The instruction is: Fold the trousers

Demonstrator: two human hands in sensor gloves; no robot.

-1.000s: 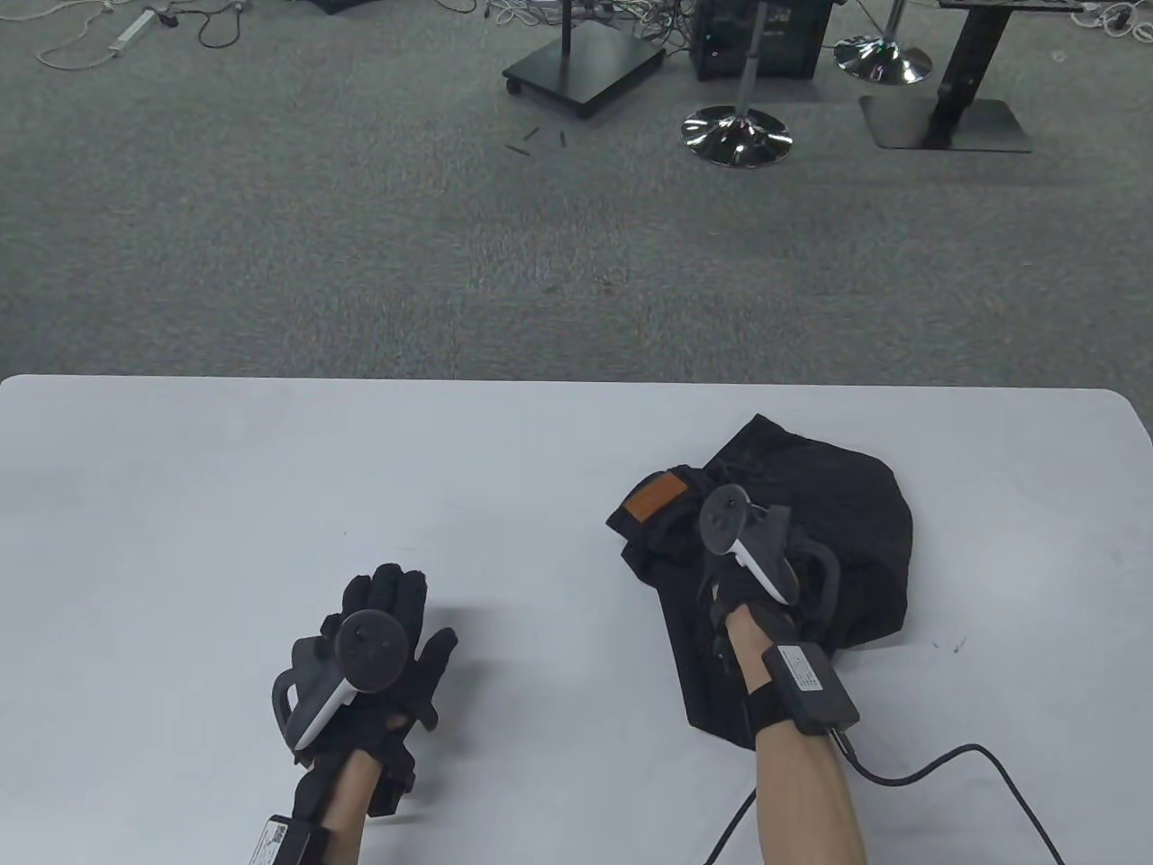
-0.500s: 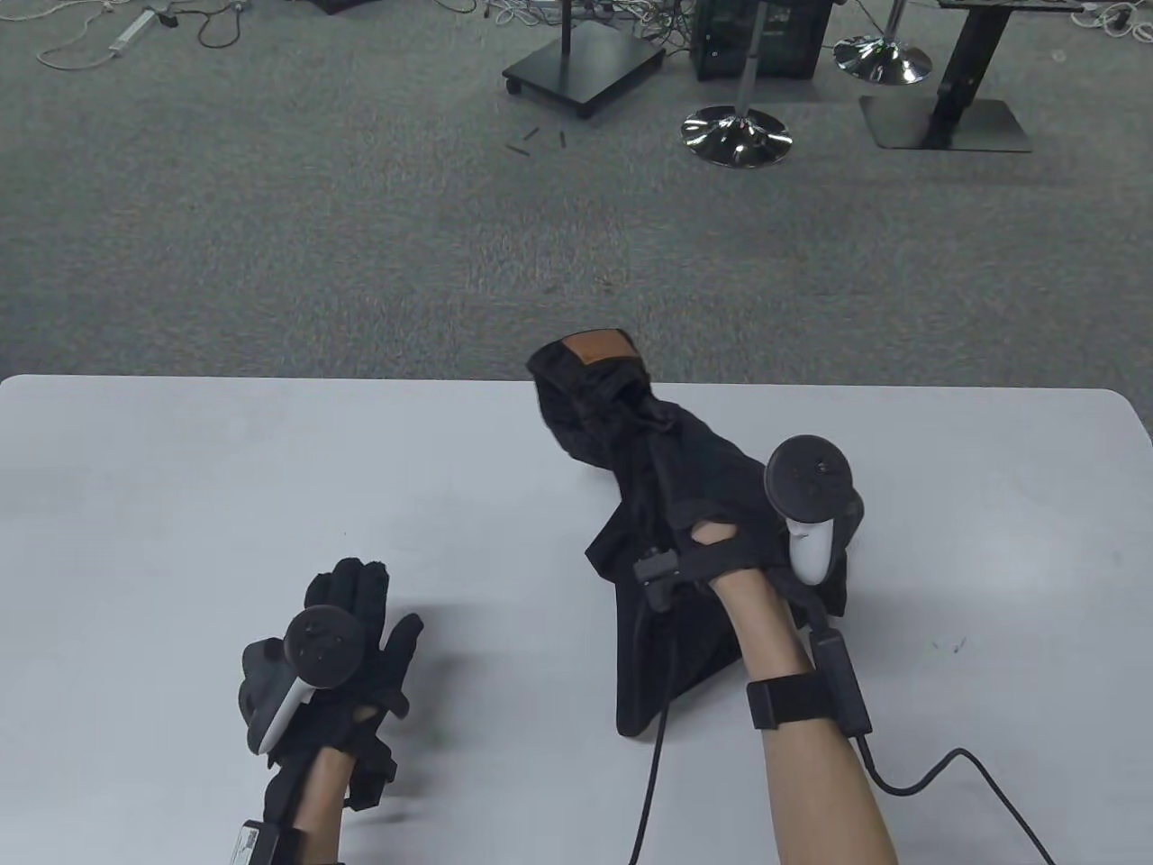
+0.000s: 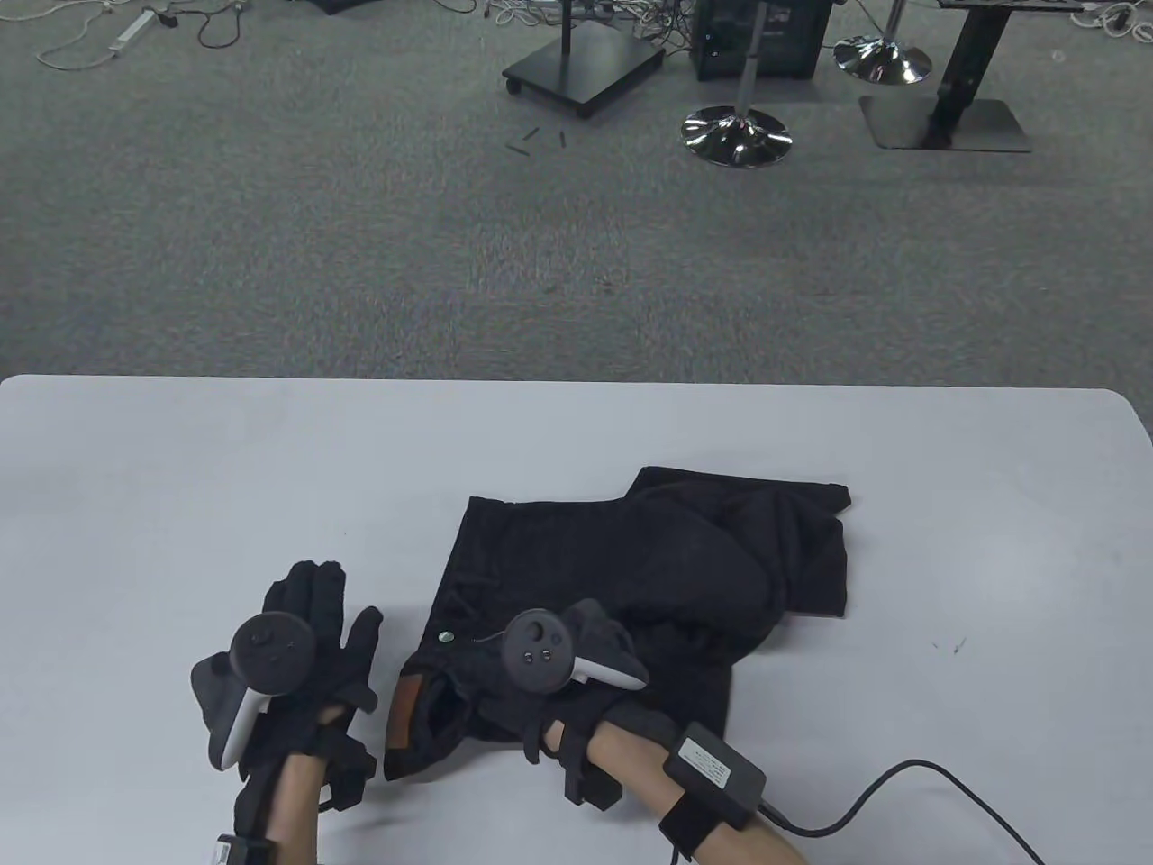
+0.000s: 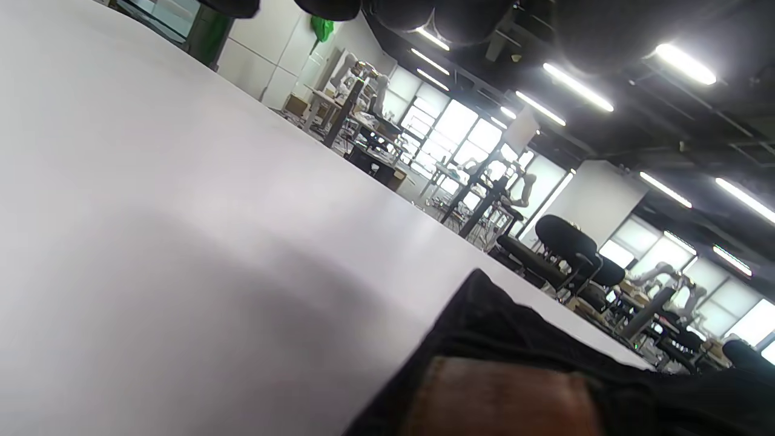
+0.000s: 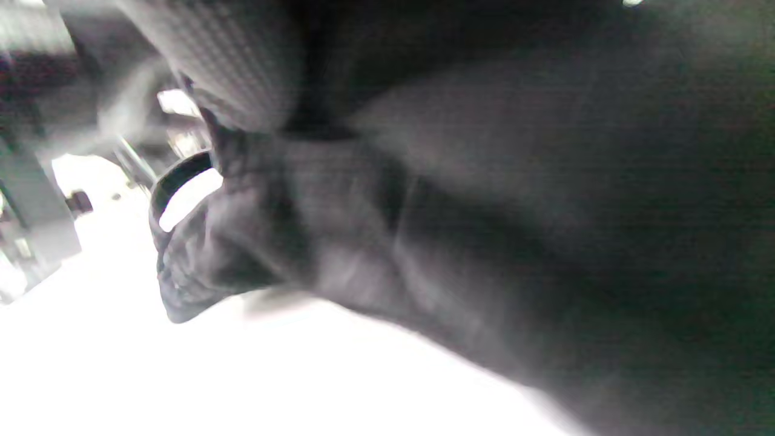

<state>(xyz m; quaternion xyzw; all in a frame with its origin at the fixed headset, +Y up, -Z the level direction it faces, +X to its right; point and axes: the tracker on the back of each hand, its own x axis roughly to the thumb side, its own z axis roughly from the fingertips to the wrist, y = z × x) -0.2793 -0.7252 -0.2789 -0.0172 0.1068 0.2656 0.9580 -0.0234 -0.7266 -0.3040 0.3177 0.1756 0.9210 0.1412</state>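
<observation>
white table (image 3: 180, 468), lower half of frame: right hand (image 3: 540, 694) grasps black trousers (image 3: 630, 577) at the waistband; left hand (image 3: 306, 631) lies flat, fingers released.

trousers (image 3: 585, 559): matt black woven cloth, brown leather-look patch (image 3: 401, 712) at waistband, small shiny metal button (image 3: 445, 636); worktop (image 3: 180, 468): smooth matt white; hands in black knit fabric gloves; floor: rough grey carpet (image 3: 315, 225); stool base (image 3: 736, 135): glossy chrome
</observation>
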